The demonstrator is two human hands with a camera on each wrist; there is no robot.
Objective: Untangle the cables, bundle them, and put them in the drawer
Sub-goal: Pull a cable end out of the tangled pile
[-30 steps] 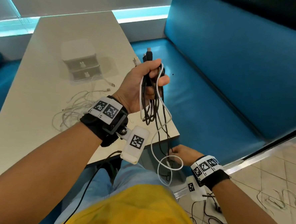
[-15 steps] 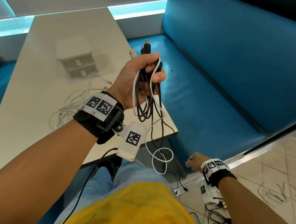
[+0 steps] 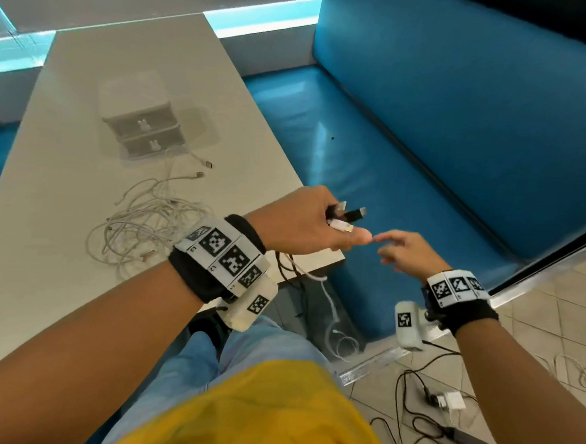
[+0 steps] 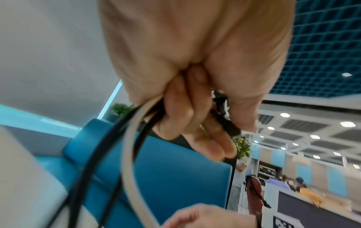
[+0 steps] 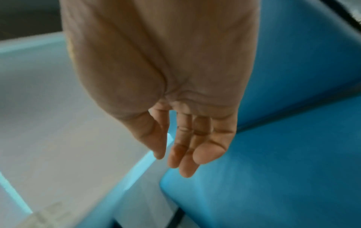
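My left hand (image 3: pixel 313 224) grips a bundle of black and white cables (image 3: pixel 345 218) over the table's near right corner; plug ends stick out past the thumb and loops hang below the table edge (image 3: pixel 328 303). In the left wrist view the fingers (image 4: pixel 187 117) curl round black and white cords (image 4: pixel 129 148). My right hand (image 3: pixel 403 252) hovers just right of it, fingers relaxed and empty (image 5: pixel 187 148). A tangle of white cables (image 3: pixel 147 226) lies on the table (image 3: pixel 64 173). The small white two-drawer box (image 3: pixel 140 116) stands behind it, both drawers pushed in.
A blue bench seat (image 3: pixel 374 158) and backrest (image 3: pixel 480 113) run along the table's right side. On the tiled floor at the right lie black cords, a white charger (image 3: pixel 449 399) and a dark adapter (image 3: pixel 470 442). My legs and yellow shirt fill the bottom.
My left hand has come down with the bundle from chest height to table level and turned palm down. My right hand rose from down by the bench front to beside the left thumb.
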